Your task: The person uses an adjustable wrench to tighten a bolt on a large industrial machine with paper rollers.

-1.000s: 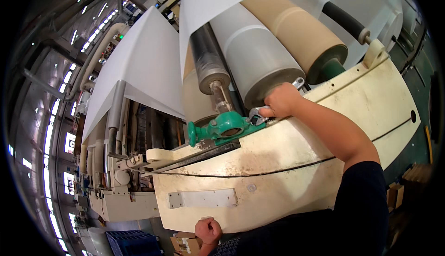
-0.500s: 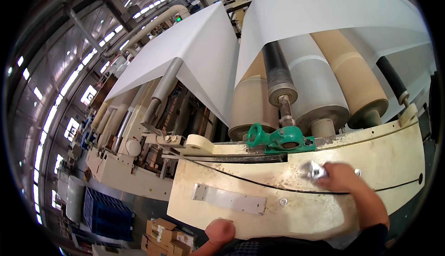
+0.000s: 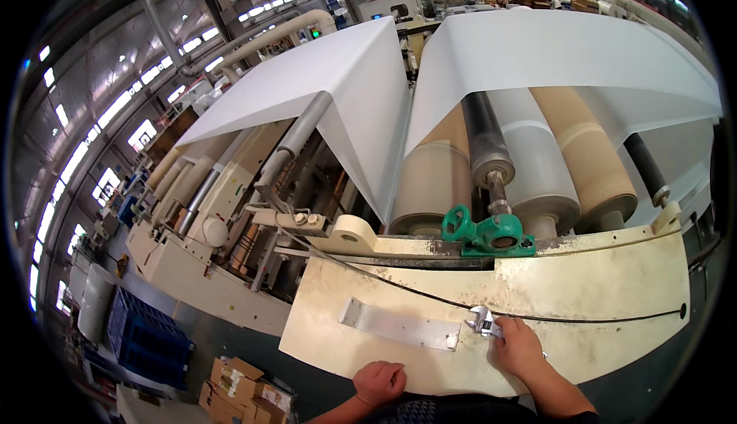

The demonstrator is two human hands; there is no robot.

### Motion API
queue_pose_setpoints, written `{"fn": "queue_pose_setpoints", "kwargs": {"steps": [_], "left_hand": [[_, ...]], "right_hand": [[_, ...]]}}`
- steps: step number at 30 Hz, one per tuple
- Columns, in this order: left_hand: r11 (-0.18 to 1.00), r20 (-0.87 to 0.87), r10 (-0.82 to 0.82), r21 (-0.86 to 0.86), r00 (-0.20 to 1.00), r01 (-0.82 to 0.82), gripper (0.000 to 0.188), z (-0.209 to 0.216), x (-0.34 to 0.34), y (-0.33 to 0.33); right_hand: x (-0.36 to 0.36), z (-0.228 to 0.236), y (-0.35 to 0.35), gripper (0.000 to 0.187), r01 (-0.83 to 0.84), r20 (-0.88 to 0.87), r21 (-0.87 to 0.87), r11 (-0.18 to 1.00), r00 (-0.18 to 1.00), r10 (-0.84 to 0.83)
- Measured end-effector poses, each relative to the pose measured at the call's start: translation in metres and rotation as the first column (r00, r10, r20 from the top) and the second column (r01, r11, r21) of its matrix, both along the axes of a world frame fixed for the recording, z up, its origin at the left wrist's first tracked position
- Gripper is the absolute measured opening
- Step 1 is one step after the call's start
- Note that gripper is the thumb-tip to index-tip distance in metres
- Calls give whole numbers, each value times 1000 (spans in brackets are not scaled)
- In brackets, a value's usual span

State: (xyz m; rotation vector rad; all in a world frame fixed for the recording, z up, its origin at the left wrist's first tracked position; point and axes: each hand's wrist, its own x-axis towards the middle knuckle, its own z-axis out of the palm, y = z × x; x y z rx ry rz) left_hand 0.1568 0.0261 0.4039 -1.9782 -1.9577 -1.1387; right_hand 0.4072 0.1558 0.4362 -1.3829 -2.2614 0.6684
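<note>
Far left and below, a blue ribbed plastic crate (image 3: 146,339) sits on the floor, with brown cardboard boxes (image 3: 242,387) stacked beside it. Above them, a grey metal roller (image 3: 295,141) carries a smooth white sheet (image 3: 307,86) that slopes down the machine.

The left hand (image 3: 379,382) is curled into a loose fist and rests on the near edge of the cream, scuffed side plate (image 3: 614,286); it holds nothing that shows. Just above it, a flat rectangular bare-metal strip (image 3: 399,324) lies fastened to the plate, and a thin dark curved line runs across the painted surface.

Higher up, a green cast bearing block (image 3: 491,236) with a small handwheel seats the end of a dark roller shaft (image 3: 484,144). Tan and pale cylindrical rolls (image 3: 583,147) stand to its right under a second white sheet.

The right hand (image 3: 518,347) lies on the plate, fingers closed round the handle of a shiny steel wrench (image 3: 482,319), whose head sits at the strip's right end.
</note>
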Motion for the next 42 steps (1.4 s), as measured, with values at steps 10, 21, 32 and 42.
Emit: {"fn": "queue_pose_setpoints", "kwargs": {"steps": [10,21,32,42], "left_hand": [[975,-37,-206,82,978,209,9,-16,-25,3],[902,54,-424,118,904,416,10,-3,-27,-5],[979,224,-200,92,954,184,9,-59,-38,-4],[912,115,279,-343,953,-226,27,-25,-17,4]], "right_hand": [[-20,-9,-8,36,298,-16,26,954,955,-297],[-6,-3,-11,37,412,-11,-95,906,910,-414],[10,-45,24,29,327,-148,111,938,939,-310],[44,-29,12,21,240,-258,262,935,951,-172]]}}
